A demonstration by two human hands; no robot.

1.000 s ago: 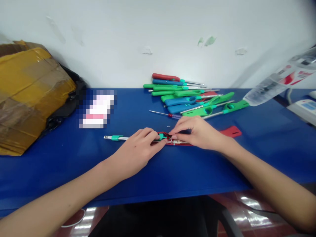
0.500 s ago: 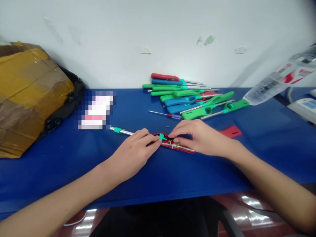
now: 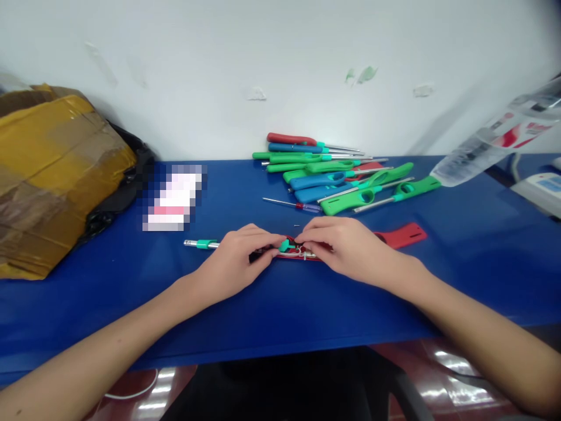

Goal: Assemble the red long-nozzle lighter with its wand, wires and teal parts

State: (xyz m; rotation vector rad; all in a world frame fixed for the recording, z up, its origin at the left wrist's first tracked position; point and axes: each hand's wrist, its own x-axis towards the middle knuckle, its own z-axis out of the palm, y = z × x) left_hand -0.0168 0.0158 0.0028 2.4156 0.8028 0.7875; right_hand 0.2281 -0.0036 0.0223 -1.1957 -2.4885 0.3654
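Now | left hand (image 3: 234, 257) | right hand (image 3: 350, 248) | on red lighter (image 3: 307, 257) (casing open)

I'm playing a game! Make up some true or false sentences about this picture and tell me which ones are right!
1. The left hand and right hand are both on a red lighter body. True.
2. A loose red piece lies on the blue table. True.
3. The left hand holds a small screwdriver. False: it lies on the table, away from the hands.
4. The cardboard box is on the right. False: it is on the left.
5. Every lighter in the pile is green. False: some are blue and one is red.
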